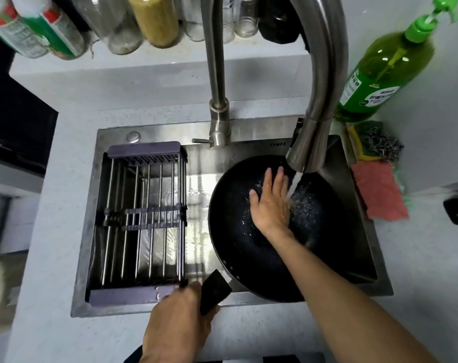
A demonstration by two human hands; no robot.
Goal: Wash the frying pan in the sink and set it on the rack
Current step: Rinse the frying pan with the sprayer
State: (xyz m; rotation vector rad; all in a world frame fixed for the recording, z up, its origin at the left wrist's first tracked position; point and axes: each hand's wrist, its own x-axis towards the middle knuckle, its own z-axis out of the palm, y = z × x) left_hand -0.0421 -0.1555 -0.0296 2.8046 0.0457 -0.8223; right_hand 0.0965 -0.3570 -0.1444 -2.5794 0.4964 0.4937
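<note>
A black frying pan (238, 231) sits tilted in the right half of a steel sink (196, 195), under water running from the pull-down faucet (317, 121). The person's left hand (178, 320) has its grip curled round the pan's black handle (213, 290) at the sink's near edge, while the right hand (271, 203), fingers straight and spread, lies flat on the wet pan floor just beside the stream. A purple-framed drying rack (141, 218) spans the sink's left half. A green dish soap bottle (379, 74), a steel scourer (382, 148) and a pink cloth (379, 192) lie on the bench to the right.
</note>
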